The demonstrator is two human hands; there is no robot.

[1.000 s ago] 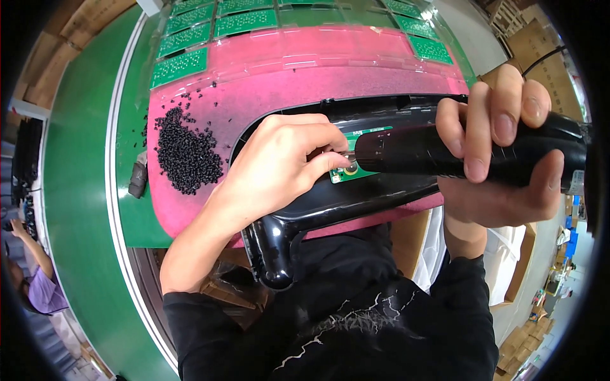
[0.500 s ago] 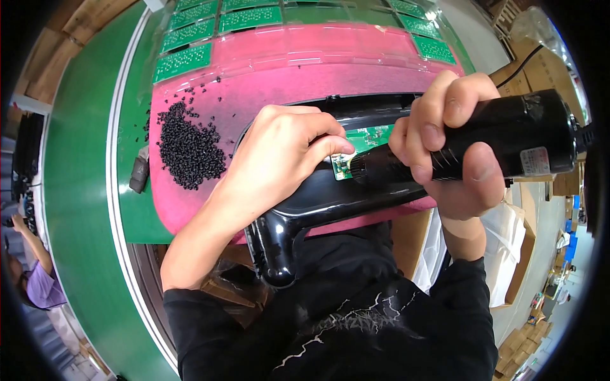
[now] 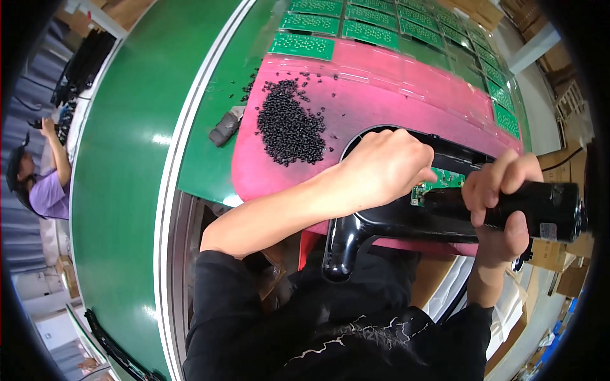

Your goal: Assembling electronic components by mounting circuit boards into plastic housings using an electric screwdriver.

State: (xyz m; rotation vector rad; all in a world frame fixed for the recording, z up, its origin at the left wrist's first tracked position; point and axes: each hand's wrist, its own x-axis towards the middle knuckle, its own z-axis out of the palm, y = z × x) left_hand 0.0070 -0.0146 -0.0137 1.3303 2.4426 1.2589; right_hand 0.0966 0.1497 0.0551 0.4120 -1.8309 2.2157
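A glossy black plastic housing, a curved shell with a stubby leg at its near left, lies across the front of the pink mat. Inside it sits a green circuit board, partly hidden by my hands. My right hand is wrapped round a black electric screwdriver, held nearly level, its tip end at the board's near left part. At the board's left edge, my left hand is closed with its fingers curled in. Whatever those fingertips pinch, if anything, is hidden.
A heap of small black screws covers the mat's left side, beside a dark grey block on the green table. Clear trays of green circuit boards stand behind. A person in a purple shirt is at far left.
My view has swung left, so the mat, housing and hands appear further right. Both hands stay at the board, the screwdriver still held in the right; the left fingers look more curled.
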